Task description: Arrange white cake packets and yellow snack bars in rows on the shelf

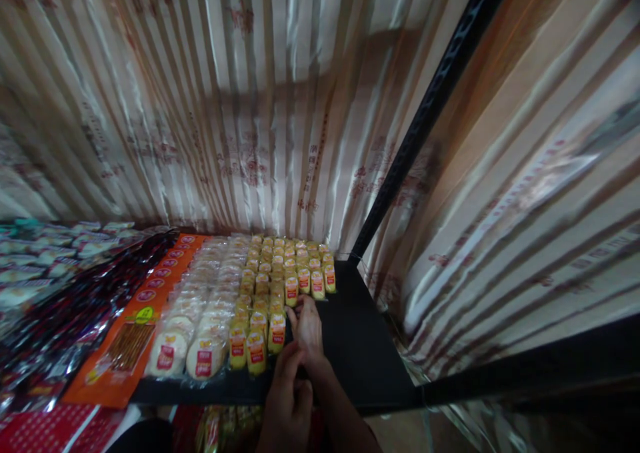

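Rows of small yellow snack packets [280, 286] lie on a black shelf [360, 346]. My right hand [307, 328] lies flat on the shelf at the right end of the front rows, fingers stretched out and touching the packets. Just behind it at the shelf's front edge is my left hand [286, 400], back up. Its fingers are drawn together and curled, and one finger reaches toward the nearest yellow packet [277, 333]. Anything inside that hand is hidden.
Left of the yellow packets lie round white packets [205, 320], then orange packs [145, 306], dark shiny packs [75, 306] and pale packs [50, 253]. A black upright post [415, 133] rises at the shelf's back right corner. Striped plastic sheeting [250, 106] hangs behind and to the right. More packets [215, 430] show below.
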The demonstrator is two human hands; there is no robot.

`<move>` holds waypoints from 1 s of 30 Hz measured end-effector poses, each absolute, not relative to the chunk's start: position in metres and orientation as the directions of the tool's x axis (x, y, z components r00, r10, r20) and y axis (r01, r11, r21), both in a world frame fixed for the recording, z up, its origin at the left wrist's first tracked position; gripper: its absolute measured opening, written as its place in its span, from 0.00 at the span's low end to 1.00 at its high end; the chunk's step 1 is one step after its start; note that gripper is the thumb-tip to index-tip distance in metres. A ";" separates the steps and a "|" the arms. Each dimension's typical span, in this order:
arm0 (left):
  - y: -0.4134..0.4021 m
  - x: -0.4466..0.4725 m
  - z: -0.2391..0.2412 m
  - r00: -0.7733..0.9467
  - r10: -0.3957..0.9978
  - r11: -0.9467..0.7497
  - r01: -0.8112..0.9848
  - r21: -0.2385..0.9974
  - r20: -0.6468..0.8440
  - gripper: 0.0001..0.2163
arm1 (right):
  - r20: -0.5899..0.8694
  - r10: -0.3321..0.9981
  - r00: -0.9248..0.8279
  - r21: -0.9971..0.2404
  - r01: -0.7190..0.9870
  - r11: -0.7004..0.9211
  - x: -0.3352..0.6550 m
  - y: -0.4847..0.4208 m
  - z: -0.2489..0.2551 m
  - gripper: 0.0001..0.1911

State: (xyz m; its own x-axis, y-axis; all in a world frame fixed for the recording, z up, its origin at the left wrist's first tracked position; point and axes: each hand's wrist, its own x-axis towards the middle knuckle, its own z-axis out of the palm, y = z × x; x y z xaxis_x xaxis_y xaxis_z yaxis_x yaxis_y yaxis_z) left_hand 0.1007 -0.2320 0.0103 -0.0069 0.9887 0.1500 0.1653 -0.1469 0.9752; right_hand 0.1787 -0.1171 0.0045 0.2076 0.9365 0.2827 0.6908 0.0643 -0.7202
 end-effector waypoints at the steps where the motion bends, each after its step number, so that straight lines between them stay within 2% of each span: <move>1: -0.231 0.099 0.012 -0.003 0.988 -0.150 0.160 0.976 0.153 0.19 | 0.279 0.936 0.214 -0.712 0.700 0.053 0.177 -0.116 0.004 0.08; 8: -0.227 0.080 0.040 0.069 0.993 -0.112 0.228 0.967 0.099 0.17 | 0.281 0.938 0.202 -0.641 0.767 0.027 0.176 -0.114 0.002 0.05; 13: -0.230 0.079 0.047 0.038 0.995 -0.098 0.235 0.967 0.092 0.17 | 0.317 0.928 0.193 -0.629 0.776 0.053 0.177 -0.114 0.005 0.06; 17: -0.240 0.082 0.048 0.034 0.997 -0.082 0.261 0.962 0.075 0.16 | 0.360 0.913 0.190 -0.680 0.724 0.117 0.177 -0.118 0.007 0.06; 22: -0.265 0.086 0.047 0.103 0.994 -0.006 0.292 0.956 -0.026 0.15 | 0.388 0.883 0.263 -0.744 0.655 0.132 0.180 -0.133 0.016 0.07; 26: -0.289 0.082 0.036 0.149 0.985 0.039 0.296 0.955 -0.086 0.14 | 0.339 0.880 0.333 -0.804 0.588 0.088 0.181 -0.165 0.026 0.11; 28: -0.300 0.077 0.023 0.088 0.990 0.073 0.310 0.948 -0.105 0.14 | 0.298 0.889 0.349 -0.852 0.516 0.083 0.176 -0.192 0.028 0.13; 30: -0.309 0.068 0.005 0.040 0.977 0.184 0.358 0.915 -0.212 0.14 | 0.252 0.905 0.342 -0.894 0.440 0.083 0.167 -0.224 0.024 0.14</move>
State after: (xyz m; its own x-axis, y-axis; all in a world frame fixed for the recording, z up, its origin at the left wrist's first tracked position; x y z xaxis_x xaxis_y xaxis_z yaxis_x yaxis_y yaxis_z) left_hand 0.0680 -0.3089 0.0051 0.0399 0.9765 -0.2117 0.3582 0.1839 0.9154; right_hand 0.1673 -0.2236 0.0243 0.3418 0.9053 0.2521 0.4399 0.0830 -0.8942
